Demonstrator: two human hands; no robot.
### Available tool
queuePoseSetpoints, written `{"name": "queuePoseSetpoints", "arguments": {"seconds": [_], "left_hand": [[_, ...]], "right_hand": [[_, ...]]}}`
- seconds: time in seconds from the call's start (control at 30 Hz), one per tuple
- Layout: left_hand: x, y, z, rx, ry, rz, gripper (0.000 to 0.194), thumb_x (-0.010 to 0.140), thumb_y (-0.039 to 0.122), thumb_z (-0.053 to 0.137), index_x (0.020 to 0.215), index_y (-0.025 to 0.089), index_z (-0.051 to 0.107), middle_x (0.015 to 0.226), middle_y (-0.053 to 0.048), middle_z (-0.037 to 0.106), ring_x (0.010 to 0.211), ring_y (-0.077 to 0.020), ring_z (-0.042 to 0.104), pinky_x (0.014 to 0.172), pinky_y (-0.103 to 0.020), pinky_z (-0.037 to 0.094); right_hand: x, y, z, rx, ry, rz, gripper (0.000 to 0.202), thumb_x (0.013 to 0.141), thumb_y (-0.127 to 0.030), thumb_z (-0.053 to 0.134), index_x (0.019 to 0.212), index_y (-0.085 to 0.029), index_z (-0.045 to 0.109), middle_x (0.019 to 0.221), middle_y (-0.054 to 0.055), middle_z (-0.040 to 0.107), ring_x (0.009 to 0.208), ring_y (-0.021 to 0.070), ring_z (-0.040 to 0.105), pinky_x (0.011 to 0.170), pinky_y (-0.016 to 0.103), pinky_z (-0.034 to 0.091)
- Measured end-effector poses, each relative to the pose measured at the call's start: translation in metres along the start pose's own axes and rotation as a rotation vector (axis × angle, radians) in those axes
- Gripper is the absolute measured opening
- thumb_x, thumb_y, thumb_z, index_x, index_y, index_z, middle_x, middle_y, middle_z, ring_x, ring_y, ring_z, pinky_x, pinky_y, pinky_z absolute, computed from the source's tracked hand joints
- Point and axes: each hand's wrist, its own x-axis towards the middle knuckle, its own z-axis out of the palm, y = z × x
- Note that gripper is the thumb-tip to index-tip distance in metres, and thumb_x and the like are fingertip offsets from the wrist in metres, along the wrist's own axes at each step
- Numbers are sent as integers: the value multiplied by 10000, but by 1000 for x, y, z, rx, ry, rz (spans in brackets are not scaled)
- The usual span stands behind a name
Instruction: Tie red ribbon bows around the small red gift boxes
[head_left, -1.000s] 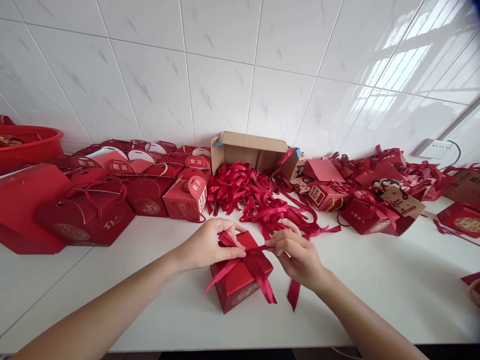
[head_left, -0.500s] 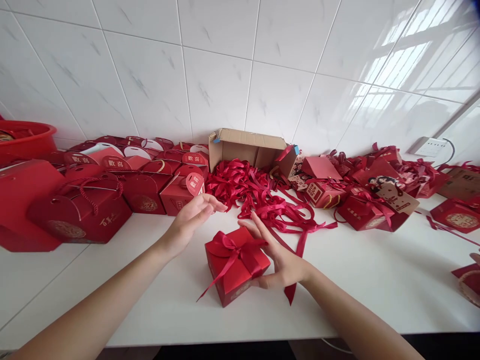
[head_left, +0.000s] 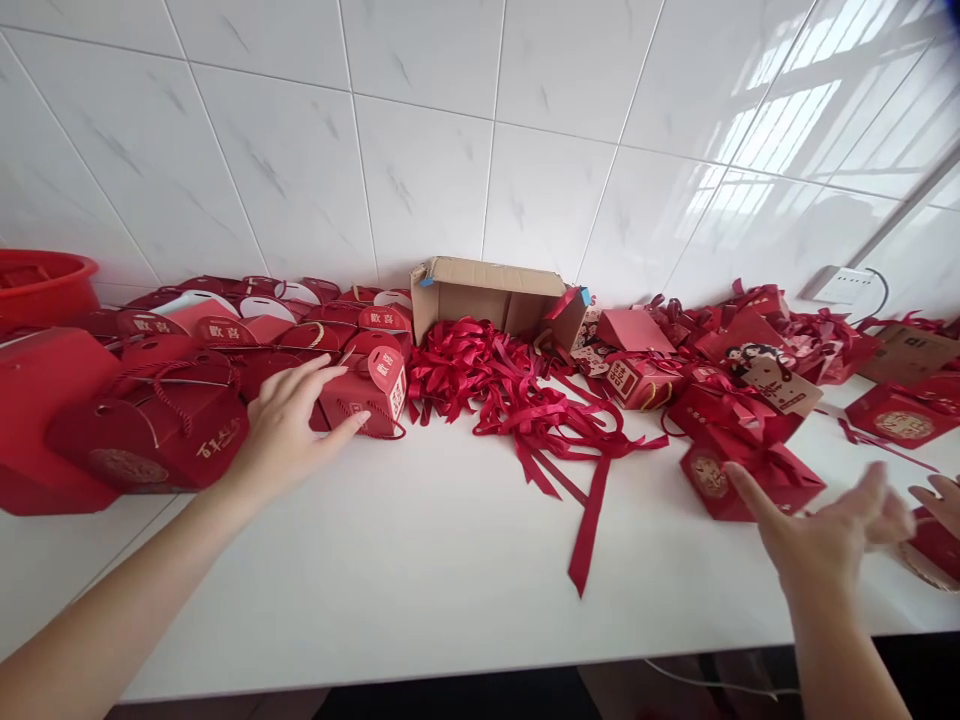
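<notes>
While the left hand [head_left: 289, 425] rests in my view above the white surface [head_left: 450, 580], I log its fingers as spread, the thumb apart, pinching nothing; they overlap a small red gift box [head_left: 367, 395] with a round tag, and I cannot tell whether they touch it. Right hand [head_left: 829, 535]: somewhat blurred, fingers parted and empty, thumb overlapping the front of a ribbon-tied red gift box [head_left: 787, 485]; contact uncertain. That box stands upright on the surface to my right, a gold emblem on its side.

Centre: one heap of crimson satin ribbons [head_left: 480, 370], spilling from a brown cardboard box [head_left: 495, 270] on its side; one ribbon end [head_left: 589, 530] trails towards me. Left: a dark red box [head_left: 165, 430] with rope handle and gold characters; behind it, a red plastic basin [head_left: 45, 285]. Far right: part of a co-worker's hand [head_left: 943, 500]. Against the tiled wall [head_left: 420, 150], a white power strip [head_left: 836, 285].
</notes>
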Motion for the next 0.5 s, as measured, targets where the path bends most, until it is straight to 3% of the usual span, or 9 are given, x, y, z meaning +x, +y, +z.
{"name": "queuePoseSetpoints", "arguments": {"seconds": [0.1, 0.17, 0.27, 0.33, 0.4, 0.47, 0.5], "left_hand": [[2, -9, 12, 6, -81, -17, 539, 838, 481, 577, 1261, 168, 463, 1361, -150, 492, 1249, -335, 416, 1033, -481, 354], [5, -10, 21, 6, -86, -50, 612, 803, 566, 578, 1238, 150, 471, 1323, -171, 504, 1225, -369, 416, 996, -497, 379], [9, -11, 32, 29, -40, -78, 606, 779, 612, 566, 1152, 137, 523, 1249, -186, 524, 1187, -410, 410, 937, -523, 408], [12, -14, 38, 42, -3, -63, 480, 811, 537, 549, 1067, 131, 571, 1178, -184, 553, 1166, -403, 418, 940, -518, 406], [13, -19, 41, 50, 33, -25, 350, 833, 427, 521, 997, 131, 608, 1120, -179, 583, 1144, -381, 438, 961, -506, 397], [13, -24, 40, 51, 51, 24, 278, 830, 352, 500, 952, 140, 632, 1087, -167, 612, 1126, -362, 456, 976, -490, 397], [12, -27, 39, 52, 50, 47, 258, 826, 335, 496, 940, 153, 639, 1085, -152, 624, 1122, -352, 462, 979, -477, 401]], "right_hand": [[0, 1, 2, -106, 213, 119, 1127, 632, -602, 735, 1510, -175, 171, 1494, 259, 137, 1415, 432, 104, 1155, 497, 201], [-3, -9, 9, -85, 177, 1, 1116, 645, -584, 733, 1502, -116, 192, 1510, 265, 76, 1410, 451, 80, 1157, 509, 193], [-10, -32, 19, -44, 19, -269, 850, 759, -488, 676, 1458, -178, 303, 1508, 206, 166, 1406, 426, 133, 1135, 577, 202], [-16, -48, 23, 8, -283, -455, 588, 842, -388, 601, 1380, -244, 411, 1474, 151, 289, 1381, 365, 267, 1097, 571, 294], [-24, -63, 24, 38, -739, -617, 451, 879, -247, 524, 1324, -304, 472, 1448, 93, 378, 1348, 297, 368, 1053, 500, 396], [-31, -73, 23, 21, -1154, -722, 526, 853, -108, 463, 1313, -362, 494, 1450, 37, 415, 1339, 251, 401, 1035, 436, 435], [-34, -76, 24, 4, -1293, -741, 577, 832, -63, 445, 1308, -384, 504, 1444, 14, 435, 1328, 237, 421, 1031, 417, 444]]}}
